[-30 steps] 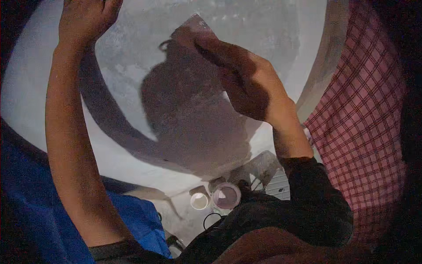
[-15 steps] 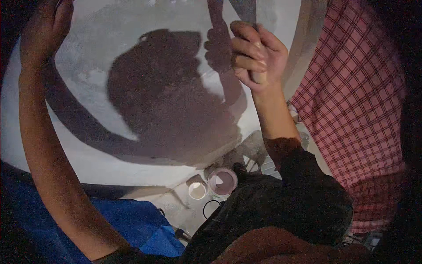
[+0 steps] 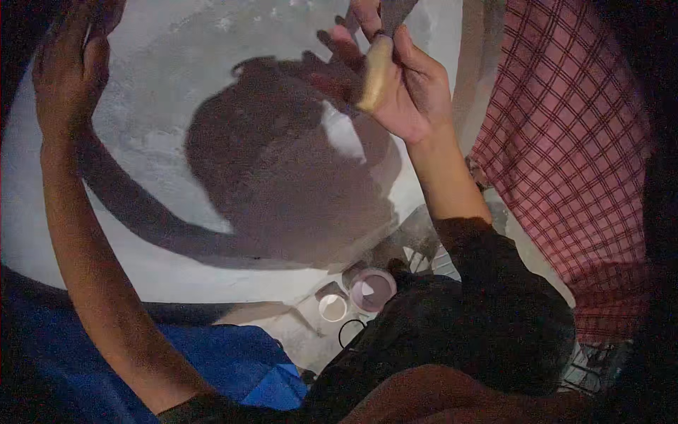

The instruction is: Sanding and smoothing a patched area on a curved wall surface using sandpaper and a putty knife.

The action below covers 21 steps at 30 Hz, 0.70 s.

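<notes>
My right hand [image 3: 417, 85], raised in the upper middle, holds a putty knife [image 3: 378, 74]. The pale wooden handle slants down along the palm, while fingers and thumb are at the neck of the grey blade, which runs off the top edge. Behind it stands a wall [image 3: 162, 42] with grey, patchy filler over white. At the upper left, my left hand [image 3: 74, 78] appears to lie flat against this wall, fingers pointing up and thumb alongside. Its fingertips fade into the dark rim. Shadows of my head and arms cover the middle of the wall.
Red checked cloth [image 3: 565, 155] hangs at the right. Down below stand a small pale container [image 3: 333, 307] and a wider pinkish bucket [image 3: 373, 290]. Blue sheeting [image 3: 212, 353] spreads at the lower left. A wire rack-like thing [image 3: 590, 367] shows at the lower right.
My right hand has loosened from a fist around the handle; its fingers have shifted up toward the blade and the handle has swung left. The left hand stays at the wall; the view has shifted slightly.
</notes>
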Each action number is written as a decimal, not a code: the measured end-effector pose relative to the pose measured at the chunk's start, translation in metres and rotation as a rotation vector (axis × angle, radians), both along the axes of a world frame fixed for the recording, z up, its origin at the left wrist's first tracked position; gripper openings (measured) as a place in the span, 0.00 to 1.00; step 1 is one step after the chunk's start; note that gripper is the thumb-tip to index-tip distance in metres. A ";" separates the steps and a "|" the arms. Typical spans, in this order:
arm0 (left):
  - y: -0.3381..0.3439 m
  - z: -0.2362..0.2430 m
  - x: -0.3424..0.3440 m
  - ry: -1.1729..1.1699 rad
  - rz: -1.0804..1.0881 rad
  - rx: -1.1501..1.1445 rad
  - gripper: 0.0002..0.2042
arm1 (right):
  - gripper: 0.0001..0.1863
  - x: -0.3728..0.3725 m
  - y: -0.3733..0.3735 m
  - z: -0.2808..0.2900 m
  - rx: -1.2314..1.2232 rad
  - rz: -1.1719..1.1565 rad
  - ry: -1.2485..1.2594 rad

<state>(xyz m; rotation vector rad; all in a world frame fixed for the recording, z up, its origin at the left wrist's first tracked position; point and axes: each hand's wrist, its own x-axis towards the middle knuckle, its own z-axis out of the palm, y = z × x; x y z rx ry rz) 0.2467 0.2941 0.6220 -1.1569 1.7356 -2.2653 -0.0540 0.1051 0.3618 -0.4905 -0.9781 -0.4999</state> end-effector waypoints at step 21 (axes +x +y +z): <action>0.014 -0.015 -0.033 0.235 0.098 -0.032 0.30 | 0.33 0.106 0.068 0.058 -1.063 -2.220 0.422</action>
